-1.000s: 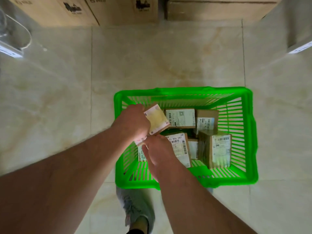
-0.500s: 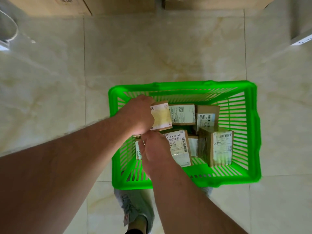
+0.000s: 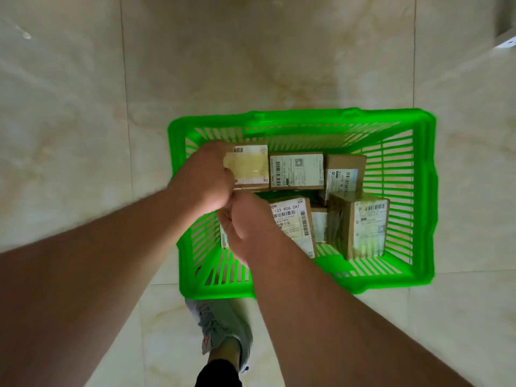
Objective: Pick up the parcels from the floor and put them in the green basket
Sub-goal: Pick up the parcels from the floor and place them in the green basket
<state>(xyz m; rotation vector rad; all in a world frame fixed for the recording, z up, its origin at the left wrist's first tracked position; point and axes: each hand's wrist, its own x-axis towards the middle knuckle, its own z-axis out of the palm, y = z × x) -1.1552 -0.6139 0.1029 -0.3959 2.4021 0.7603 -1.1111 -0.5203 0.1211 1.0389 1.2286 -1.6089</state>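
Observation:
A green slatted basket (image 3: 421, 191) stands on the tiled floor and holds several brown cardboard parcels with white labels. My left hand (image 3: 206, 174) grips a small labelled parcel (image 3: 248, 167) at the basket's back left, level and beside another parcel (image 3: 296, 171). My right hand (image 3: 245, 227) hovers just below it with curled fingers, over a parcel marked "133 R06 0A7" (image 3: 296, 219); its palm side is hidden. A taller parcel (image 3: 363, 226) stands at the right.
Beige marble-look floor tiles (image 3: 251, 65) surround the basket. My foot in a grey shoe (image 3: 223, 331) stands just in front of the basket's near rim. A white object's corner (image 3: 506, 41) shows at the top right.
My left hand has lowered the small parcel into the basket's back left and turned it level beside the others. The right hand stayed close below. The view tilted down.

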